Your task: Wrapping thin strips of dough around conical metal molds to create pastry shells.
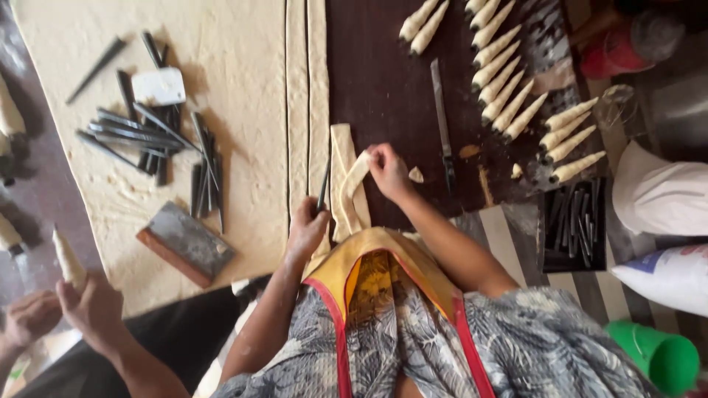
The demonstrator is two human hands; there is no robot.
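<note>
My left hand [306, 230] grips a thin dark metal cone [323, 186] that points away from me. My right hand [387, 171] pinches the end of a pale dough strip [352, 184], which loops down beside the cone over a folded strip [341, 158]. Both hands work at the near edge of the dark table [383, 88]. To the left lies a large rolled dough sheet [243, 110], with long strips [308, 74] cut along its right side.
Rows of dough-wrapped cones [509, 81] lie at the far right, with a knife [442, 121] beside them. Bare metal cones [158, 140] and a scraper [188, 242] rest on the sheet; a black tray [575, 225] holds more. Another person's hands [70, 306] hold a wrapped cone at lower left.
</note>
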